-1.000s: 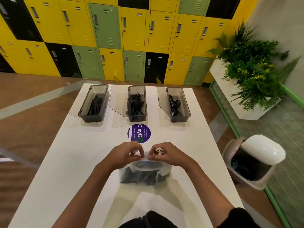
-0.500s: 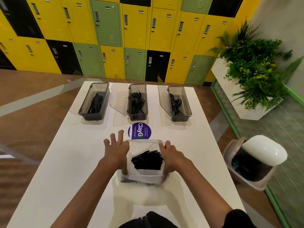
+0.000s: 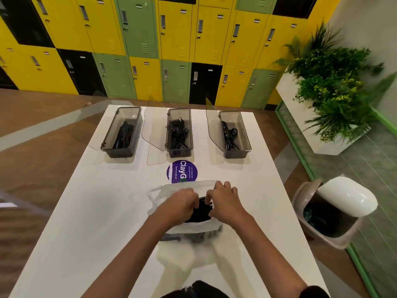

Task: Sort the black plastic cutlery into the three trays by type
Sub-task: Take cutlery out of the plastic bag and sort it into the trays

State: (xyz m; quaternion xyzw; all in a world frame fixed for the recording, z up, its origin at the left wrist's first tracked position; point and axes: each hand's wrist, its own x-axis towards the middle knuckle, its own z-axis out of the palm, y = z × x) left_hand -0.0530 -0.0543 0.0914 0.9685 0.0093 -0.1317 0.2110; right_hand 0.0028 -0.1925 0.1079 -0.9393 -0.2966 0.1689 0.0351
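Note:
A white plastic bag (image 3: 169, 190) lies open on the white table (image 3: 86, 211) in front of me, with a bundle of black cutlery (image 3: 200, 214) inside. Both hands reach into its mouth. My left hand (image 3: 179, 206) curls its fingers round the bundle from the left, and my right hand (image 3: 225, 202) grips it from the right. Three grey trays stand in a row at the table's far end. The left tray (image 3: 120, 152) holds knives, the middle tray (image 3: 180, 153) forks, the right tray (image 3: 235, 154) spoons.
A clear hinged lid hangs open to the left of each tray. A purple round sticker (image 3: 182, 172) lies between the bag and the middle tray. A swing-lid bin (image 3: 335, 209) stands off the table's right edge, a planter (image 3: 328, 82) beyond it. Lockers line the far wall.
The hands untied and spread the bag's mouth, then moved from its sides into the opening. They now close together on the cutlery inside.

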